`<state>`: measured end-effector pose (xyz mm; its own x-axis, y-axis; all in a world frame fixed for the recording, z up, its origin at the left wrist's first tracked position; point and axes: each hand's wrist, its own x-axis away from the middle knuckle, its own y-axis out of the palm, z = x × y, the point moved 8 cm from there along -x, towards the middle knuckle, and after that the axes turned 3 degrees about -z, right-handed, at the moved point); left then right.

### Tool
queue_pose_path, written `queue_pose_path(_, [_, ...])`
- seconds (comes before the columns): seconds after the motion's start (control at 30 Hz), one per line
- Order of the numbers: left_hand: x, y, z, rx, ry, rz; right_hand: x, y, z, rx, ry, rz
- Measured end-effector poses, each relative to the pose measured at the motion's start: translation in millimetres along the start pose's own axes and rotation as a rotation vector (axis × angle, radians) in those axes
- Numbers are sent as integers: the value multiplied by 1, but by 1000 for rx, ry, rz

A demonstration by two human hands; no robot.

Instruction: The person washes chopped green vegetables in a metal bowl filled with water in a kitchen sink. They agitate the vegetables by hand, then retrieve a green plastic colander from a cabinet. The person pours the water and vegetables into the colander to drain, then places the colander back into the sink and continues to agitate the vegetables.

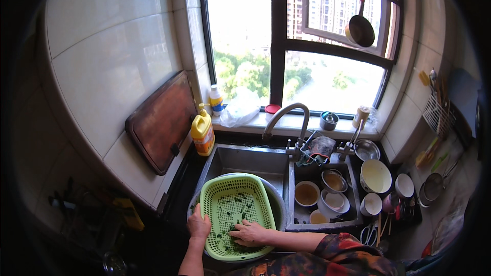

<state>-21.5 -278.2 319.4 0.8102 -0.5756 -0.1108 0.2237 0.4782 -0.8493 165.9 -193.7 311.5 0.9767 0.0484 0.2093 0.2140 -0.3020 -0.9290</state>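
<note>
A light green plastic colander basket [236, 184] sits tilted over a round metal basin [279, 214] in the large sink bowl. My left hand [198, 223] grips the basket's left rim. Inside the basket, my right hand [250, 234] reaches down with bent fingers onto a dark clump of chopped leafy greens [238, 242]. Whether the fingers close on the clump is hidden. Loose green bits [239, 198] cling to the basket's floor and holes.
A curved faucet [305, 117] rises behind the sink. Stacked bowls [307, 193] fill the small sink bowl [289, 199]. Right of it are more bowls [376, 176] and scissors [369, 234]. A yellow pump bottle [203, 134] and a cutting board [163, 122] stand at left.
</note>
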Motion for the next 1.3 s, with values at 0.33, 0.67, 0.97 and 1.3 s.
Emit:
queue_pose_path(0.33, [0,-2,13,-8,11,-13,9,8,-11,51,-169,75])
queue_pose_path(0.67, [2,-3,12,13,14,6,-4,19,13,-27,-81,-75])
queue_pose_path(0.97, [-9,-5,14,73,42,34,-5,13,19,-32,-27,16])
queue_pose_path(1.3, [-33,16,7,98,109,33,-36,-34,29,137,98,211])
